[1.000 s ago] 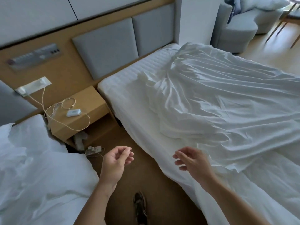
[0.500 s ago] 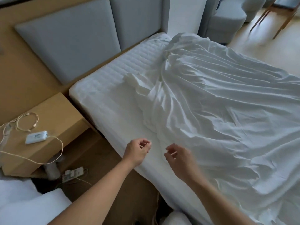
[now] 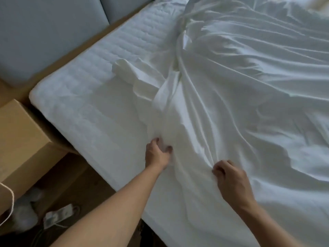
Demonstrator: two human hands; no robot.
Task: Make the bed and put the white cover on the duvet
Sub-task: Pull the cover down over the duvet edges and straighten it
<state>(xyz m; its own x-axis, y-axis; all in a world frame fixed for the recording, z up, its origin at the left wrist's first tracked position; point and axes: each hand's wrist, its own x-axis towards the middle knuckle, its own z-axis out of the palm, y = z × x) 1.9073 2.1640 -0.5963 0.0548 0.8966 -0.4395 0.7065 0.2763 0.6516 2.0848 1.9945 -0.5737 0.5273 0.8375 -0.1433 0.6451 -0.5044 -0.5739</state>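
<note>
A crumpled white cover [image 3: 240, 90] lies spread over most of the bed, bunched in long folds toward the near edge. The quilted white mattress [image 3: 92, 97] shows bare at the head end, on the left. My left hand [image 3: 157, 154] grips a bunch of the cover near the bed's near edge, fingers curled into the cloth. About a hand's width to the right, my right hand [image 3: 229, 177] pinches a fold of the same cover, knuckles up.
A wooden bedside table [image 3: 19, 139] stands left of the bed, with a cord [image 3: 9, 204] hanging off it. A white power strip [image 3: 57, 217] lies on the brown floor below. Grey padded headboard panels [image 3: 44, 32] run behind the mattress.
I have leaned in over the bed. Both hands went from hanging free in the air to the cover, and each now grips its cloth.
</note>
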